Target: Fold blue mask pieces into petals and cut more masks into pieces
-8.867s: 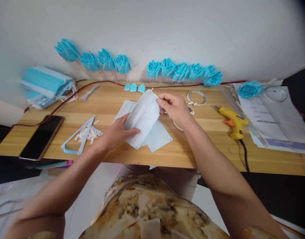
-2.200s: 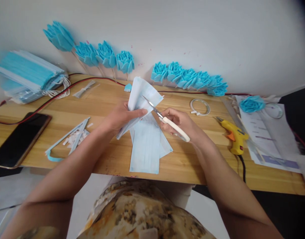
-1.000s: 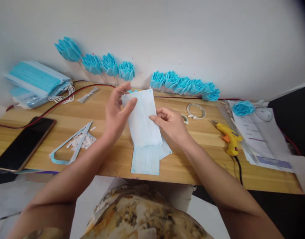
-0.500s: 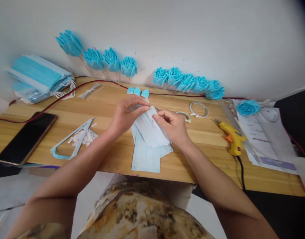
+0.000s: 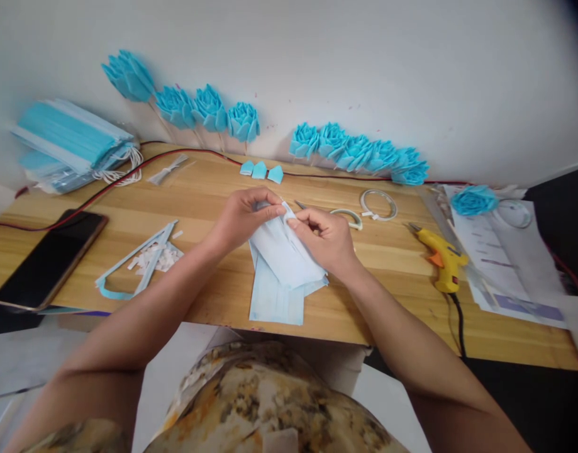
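A pale blue face mask piece is held up in front of me, tilted, its upper edge pinched between my two hands. My left hand grips the top left of it between thumb and fingers. Close by, my right hand pinches the upper right edge, fingers curled. Beneath lie more flat pieces of mask fabric on the table. Partly behind my right hand rest scissors with a pale green handle. Beyond the hands, several small blue cut petals stand in a row.
Blue fabric flowers lean along the wall. At left are a mask stack, a phone, cut strips and white scraps. To the right lie a tape roll, a yellow glue gun and papers.
My fingers have shifted slightly along the top edge of the held mask piece, which now hangs a little lower and more folded. The camera view has tilted slightly.
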### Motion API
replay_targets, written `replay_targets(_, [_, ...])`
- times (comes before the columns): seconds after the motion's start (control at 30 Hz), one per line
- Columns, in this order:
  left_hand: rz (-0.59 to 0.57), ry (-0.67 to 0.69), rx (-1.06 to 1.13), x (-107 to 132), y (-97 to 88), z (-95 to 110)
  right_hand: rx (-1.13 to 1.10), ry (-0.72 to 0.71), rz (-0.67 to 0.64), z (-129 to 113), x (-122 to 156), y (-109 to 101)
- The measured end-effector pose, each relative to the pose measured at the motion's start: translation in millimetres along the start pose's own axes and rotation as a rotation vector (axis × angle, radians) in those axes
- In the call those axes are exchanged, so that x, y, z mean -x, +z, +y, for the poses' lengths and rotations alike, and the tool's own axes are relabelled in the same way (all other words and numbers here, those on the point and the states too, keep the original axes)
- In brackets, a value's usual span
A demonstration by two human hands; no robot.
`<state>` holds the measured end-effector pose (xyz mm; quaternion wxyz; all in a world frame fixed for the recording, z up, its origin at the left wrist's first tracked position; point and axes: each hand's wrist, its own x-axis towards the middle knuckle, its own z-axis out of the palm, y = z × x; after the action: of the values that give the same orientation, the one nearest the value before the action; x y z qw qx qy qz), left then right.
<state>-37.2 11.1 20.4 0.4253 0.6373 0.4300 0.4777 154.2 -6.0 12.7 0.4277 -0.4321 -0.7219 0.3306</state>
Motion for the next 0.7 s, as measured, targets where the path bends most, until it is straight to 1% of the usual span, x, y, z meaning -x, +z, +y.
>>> replay_targets(0.1, [-0.033,-0.083,0.072,0.0,0.7,0.5,0.003,-0.021,0.007,-0.1,-0.5,-0.2])
replay_targets(0.17, [-0.022,-0.12,0.118,0.3,1.7,1.2,0.007,-0.02,0.009,-0.2,-1.3,-0.5])
replay_targets(0.3, [0.015,-0.109,0.121,0.4,2.4,3.3,0.037,-0.019,-0.001,-1.4,-2.2,-1.0])
replay_targets(0.5, [-0.097,-0.085,0.045,0.1,2.6,2.0,0.077,-0.05,-0.008,-0.9,-1.2,-1.2])
replay_targets(0.6, [-0.112,-0.089,0.088,1.3,3.9,1.7,0.065,-0.035,-0.004,0.9,-1.1,-0.7])
replay_targets(0.7, [-0.11,-0.158,0.187,3.6,5.5,3.6,0.027,-0.005,-0.006,1.7,-1.6,-0.2])
